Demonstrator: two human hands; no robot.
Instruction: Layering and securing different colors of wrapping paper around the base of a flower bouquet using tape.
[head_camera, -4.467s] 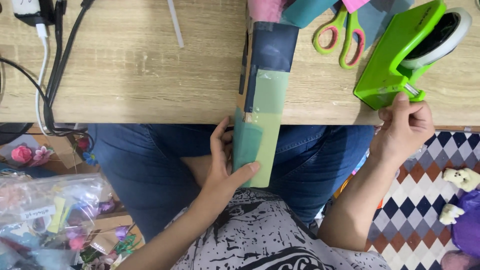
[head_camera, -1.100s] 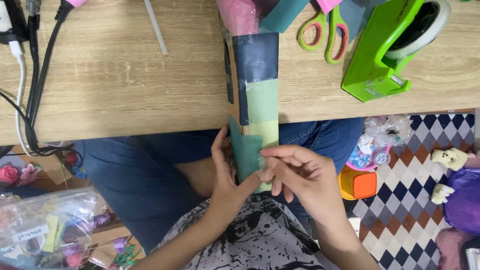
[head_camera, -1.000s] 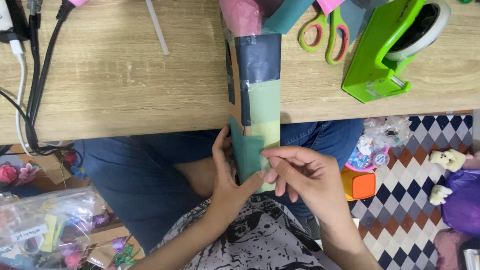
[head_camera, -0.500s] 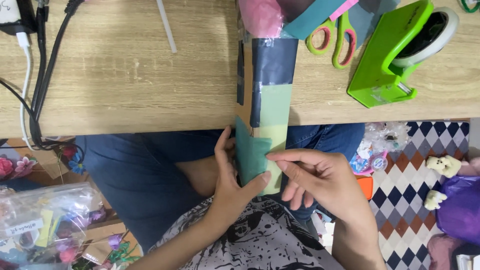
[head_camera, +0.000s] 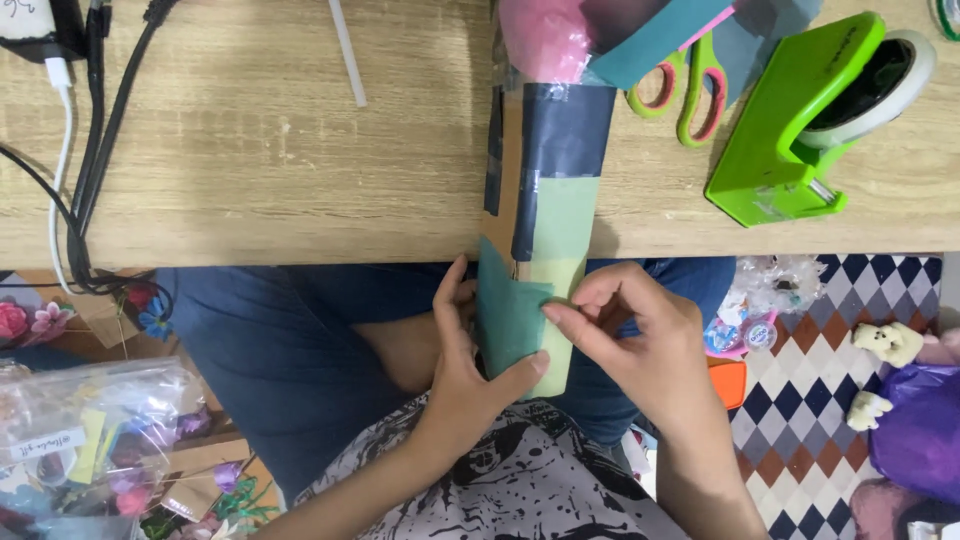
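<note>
Scissors, tape dispenser beyond box

The person wears a short-sleeved top of white fabric covered in an irregular black splatter print, dense black blots and streaks running across the chest, nearest the camera. Both forearms are bare, with no watch, bracelet or sleeve on them. The left hand and the right hand are bare too, no gloves and no rings that can be made out; the fingernails look short and unpainted. Below the top come dark blue denim trousers, plain and smooth over both thighs, with soft creases where the cloth folds near the lap.
</note>
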